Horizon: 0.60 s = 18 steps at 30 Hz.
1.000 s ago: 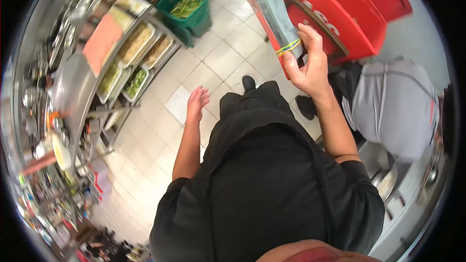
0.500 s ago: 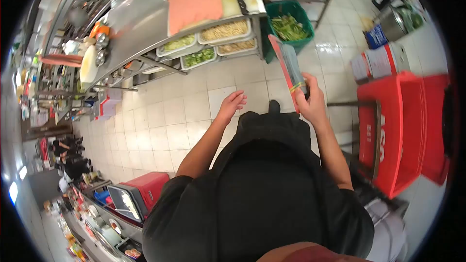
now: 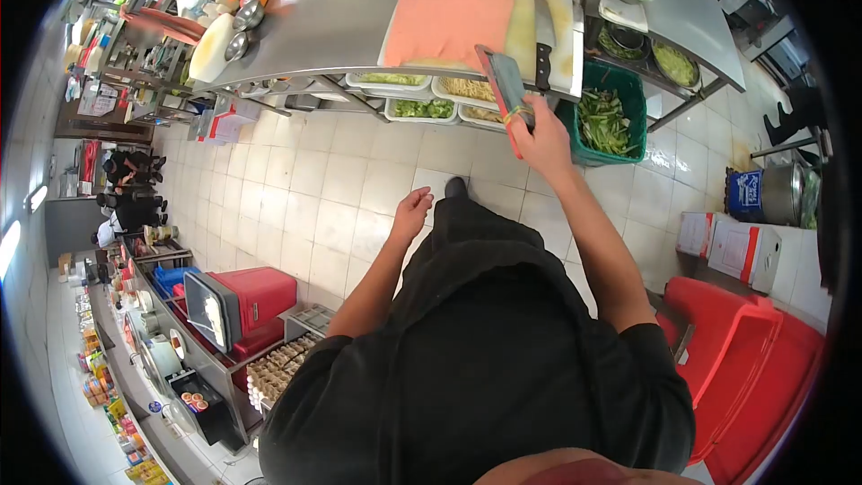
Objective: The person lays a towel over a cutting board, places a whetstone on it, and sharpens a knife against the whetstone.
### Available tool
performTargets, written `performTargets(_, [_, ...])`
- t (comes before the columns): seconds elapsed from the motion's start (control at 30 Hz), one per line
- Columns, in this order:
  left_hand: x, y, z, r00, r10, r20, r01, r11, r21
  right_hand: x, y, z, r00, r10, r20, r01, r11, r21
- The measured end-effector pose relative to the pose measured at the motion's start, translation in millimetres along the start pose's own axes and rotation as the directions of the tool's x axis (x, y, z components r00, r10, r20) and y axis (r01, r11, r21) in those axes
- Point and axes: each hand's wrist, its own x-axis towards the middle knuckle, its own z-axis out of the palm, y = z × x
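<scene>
Packet [image 3: 505, 85] of long, flat shape, red along one edge, grey-green across its face and bound near its lower end with a thin yellow band, was gripped in the right hand [image 3: 546, 136], thumb and fingers closed around the banded end. Its upper end overlapped, in view, the front edge of a stainless-steel counter [image 3: 323, 13]; whether the two touched could not be told. The left hand [image 3: 413, 211] hung over the pale tiled floor [image 3: 305, 207], well apart from the packet, fingers loosely curled with a narrow opening toward the thumb. Near the counter's front right corner, a yellow-and-white cutting board [image 3: 524, 31] carried a salmon-pink cloth [image 3: 453, 18] and a broad steel knife [image 3: 544, 47], its black handle toward the front edge. Just beside that corner, a green plastic bin [image 3: 628, 81] held leafy green trimmings [image 3: 602, 121].
</scene>
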Motion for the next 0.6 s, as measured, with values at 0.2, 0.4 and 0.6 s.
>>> performTargets(0.2, [69, 0, -19, 0.984, 0.177, 0.018, -0.178, 0.982, 0.069, 102, -15, 59, 0.998, -0.013, 0.058, 0.023, 0.985, -0.173])
performTargets(0.4, [164, 66, -52, 0.925, 0.369, 0.092, -0.379, 0.913, 0.153, 207, -42, 130, 0.993, 0.115, 0.031, -0.095, 0.923, -0.373])
performTargets(0.6, [240, 111, -91, 0.879, 0.446, 0.167, -0.470, 0.868, 0.161, 262, -25, 219, 0.972, 0.233, -0.011, -0.213, 0.866, -0.452])
